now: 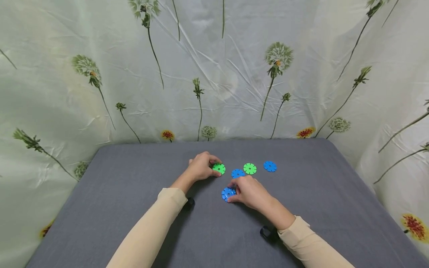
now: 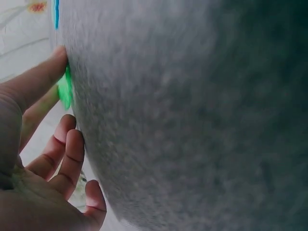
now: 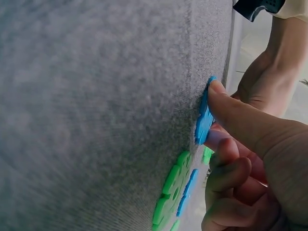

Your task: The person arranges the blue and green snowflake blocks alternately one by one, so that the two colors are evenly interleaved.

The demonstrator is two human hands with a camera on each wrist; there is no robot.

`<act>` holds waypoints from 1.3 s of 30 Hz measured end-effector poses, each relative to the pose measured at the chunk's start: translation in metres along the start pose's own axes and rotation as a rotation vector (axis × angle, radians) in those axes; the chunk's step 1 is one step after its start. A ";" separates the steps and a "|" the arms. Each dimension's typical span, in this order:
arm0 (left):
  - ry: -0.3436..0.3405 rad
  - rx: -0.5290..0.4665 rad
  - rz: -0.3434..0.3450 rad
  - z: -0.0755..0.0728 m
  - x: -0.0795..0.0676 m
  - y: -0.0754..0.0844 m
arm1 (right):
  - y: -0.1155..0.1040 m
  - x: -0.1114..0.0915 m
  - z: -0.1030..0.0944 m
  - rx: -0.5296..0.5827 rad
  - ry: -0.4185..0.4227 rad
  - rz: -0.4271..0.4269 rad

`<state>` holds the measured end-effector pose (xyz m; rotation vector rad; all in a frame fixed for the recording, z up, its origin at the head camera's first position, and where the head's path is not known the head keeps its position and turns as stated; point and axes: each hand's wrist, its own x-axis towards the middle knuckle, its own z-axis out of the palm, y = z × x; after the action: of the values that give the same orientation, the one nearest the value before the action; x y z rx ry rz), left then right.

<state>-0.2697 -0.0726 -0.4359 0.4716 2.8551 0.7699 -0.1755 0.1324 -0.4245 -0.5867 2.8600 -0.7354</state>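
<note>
My left hand (image 1: 202, 166) has its thumb and a finger at opposite edges of a flat green slotted disc (image 1: 219, 169); that disc (image 2: 66, 90) shows partly behind the thumb in the left wrist view. Nearer the front, my right hand (image 1: 251, 191) pinches a blue slotted disc (image 1: 228, 194) between thumb and fingers. In the right wrist view this blue disc (image 3: 204, 118) appears almost edge-on, close to the cloth. Just beyond the right hand lies another blue disc (image 1: 237, 173), its near edge partly covered by the fingers.
A second green disc (image 1: 249, 168) lies to the right of the middle blue one. Farther right is a blue disc (image 1: 270, 166). Grey cloth covers the table (image 1: 134, 223). A dandelion-print curtain (image 1: 228, 74) hangs behind it. Both wrists wear dark cameras (image 1: 269, 233).
</note>
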 end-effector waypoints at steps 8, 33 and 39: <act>0.012 0.029 0.080 0.002 -0.006 0.004 | -0.003 0.000 -0.001 -0.059 -0.001 0.032; -0.056 -0.027 0.100 -0.001 -0.003 -0.004 | -0.002 -0.003 0.001 -0.051 0.001 0.056; -0.060 -0.003 0.093 -0.002 -0.004 -0.006 | -0.004 -0.003 0.002 -0.056 -0.002 0.062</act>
<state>-0.2677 -0.0801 -0.4371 0.6196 2.7928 0.7613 -0.1709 0.1296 -0.4238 -0.5023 2.8905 -0.6468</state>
